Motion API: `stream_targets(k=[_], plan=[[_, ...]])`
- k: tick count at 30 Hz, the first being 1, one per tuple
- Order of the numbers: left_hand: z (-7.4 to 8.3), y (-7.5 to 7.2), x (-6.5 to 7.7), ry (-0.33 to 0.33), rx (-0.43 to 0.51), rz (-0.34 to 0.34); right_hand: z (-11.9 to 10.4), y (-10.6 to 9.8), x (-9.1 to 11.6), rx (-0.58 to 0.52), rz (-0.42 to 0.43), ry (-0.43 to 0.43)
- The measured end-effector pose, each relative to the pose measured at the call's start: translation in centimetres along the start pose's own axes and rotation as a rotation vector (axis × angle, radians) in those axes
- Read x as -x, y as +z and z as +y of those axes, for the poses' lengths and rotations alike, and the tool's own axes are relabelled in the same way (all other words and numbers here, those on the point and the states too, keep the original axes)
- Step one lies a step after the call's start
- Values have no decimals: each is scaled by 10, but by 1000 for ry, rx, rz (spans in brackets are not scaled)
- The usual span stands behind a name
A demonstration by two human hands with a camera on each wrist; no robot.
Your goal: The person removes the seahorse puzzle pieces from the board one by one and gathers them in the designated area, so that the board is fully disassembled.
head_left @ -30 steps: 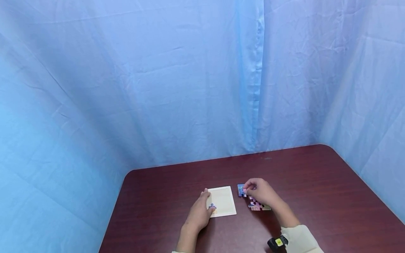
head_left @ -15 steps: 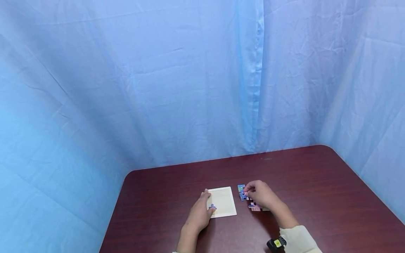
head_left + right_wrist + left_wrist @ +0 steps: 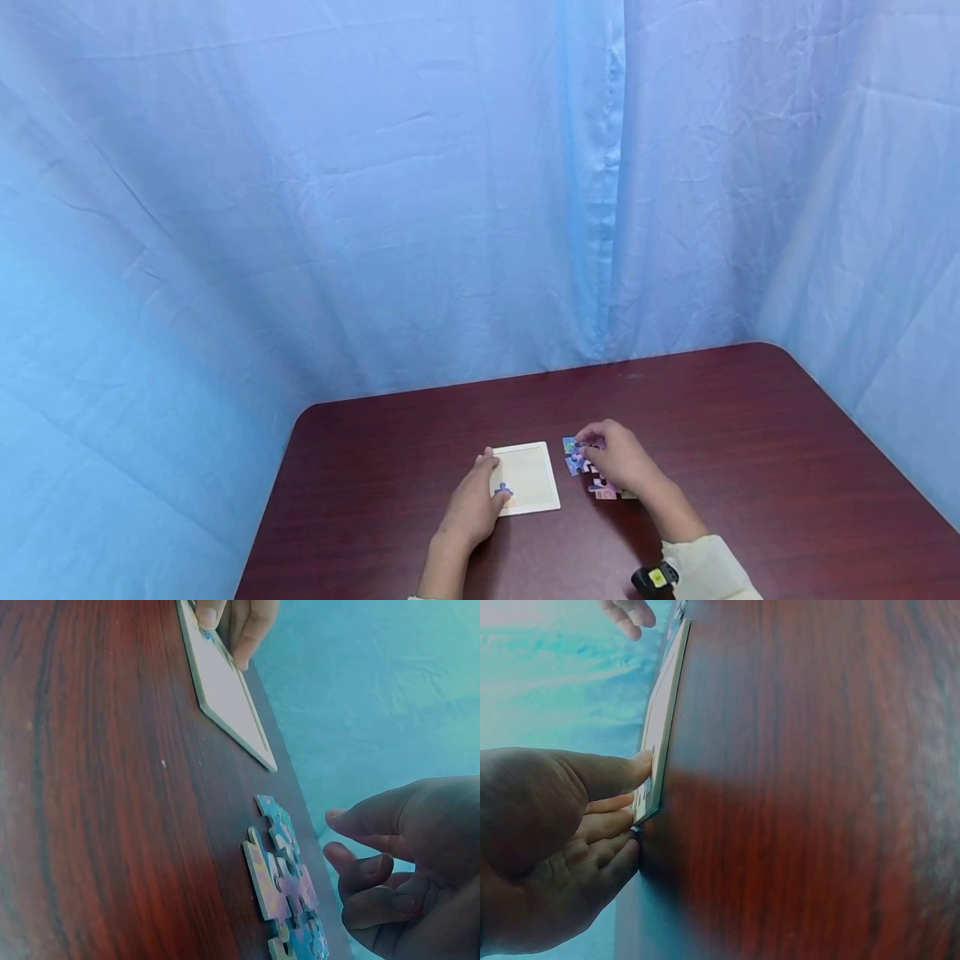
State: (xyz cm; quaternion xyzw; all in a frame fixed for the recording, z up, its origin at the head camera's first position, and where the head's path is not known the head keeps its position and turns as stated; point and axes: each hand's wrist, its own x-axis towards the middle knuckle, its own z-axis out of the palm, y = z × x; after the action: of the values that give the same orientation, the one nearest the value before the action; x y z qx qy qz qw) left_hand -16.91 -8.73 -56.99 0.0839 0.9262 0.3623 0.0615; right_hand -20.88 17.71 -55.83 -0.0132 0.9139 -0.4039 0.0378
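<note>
My left hand (image 3: 471, 502) grips the left side of a square white puzzle tray (image 3: 534, 477), thumb on top and fingers along its outer edge. Beside that thumb, a blue-and-yellow jigsaw piece (image 3: 503, 489) lies in the tray's near left corner. To the tray's right, my right hand (image 3: 617, 458) hovers over a cluster of colourful jigsaw pieces (image 3: 262, 885), partly hiding them in the head view. In the right wrist view its thumb and forefinger are parted, the other fingers loosely bent, and nothing shows between them. Some pieces overlap in the pile.
A dark red-brown wooden table (image 3: 390, 467) carries everything. Light blue curtains (image 3: 450, 208) hang behind it and along both sides. A black band with a yellow-faced device (image 3: 655, 577) sits at the right wrist, by a pale sleeve (image 3: 708, 567).
My right hand dipped slightly toward the near side, then lifted back. Blue pieces under its fingertips shifted, and one now shows below the far left piece. The left hand and tray stay put.
</note>
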Motion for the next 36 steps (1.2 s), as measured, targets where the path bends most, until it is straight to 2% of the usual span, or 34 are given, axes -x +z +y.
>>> stream_targets(k=[5,11,18,24,30,36], plan=[[-2,-1,-1,8,-8,-3,-8,5,2,-82,-18,-14],[-2,-1,-1,11,-20,-3,-14,15,5,-179,-84,-15],[-2,-1,-1,13,-21,-4,-20,30,8,-29,-72,-128],[-3,-2,-1,23,-46,-9,-27,44,14,-63,-149,-208],[-5,-2,0,59,-57,4,-36,60,19,-59,-193,-279],[-5,-2,0,65,-56,6,-40,73,22,28,-228,-359]])
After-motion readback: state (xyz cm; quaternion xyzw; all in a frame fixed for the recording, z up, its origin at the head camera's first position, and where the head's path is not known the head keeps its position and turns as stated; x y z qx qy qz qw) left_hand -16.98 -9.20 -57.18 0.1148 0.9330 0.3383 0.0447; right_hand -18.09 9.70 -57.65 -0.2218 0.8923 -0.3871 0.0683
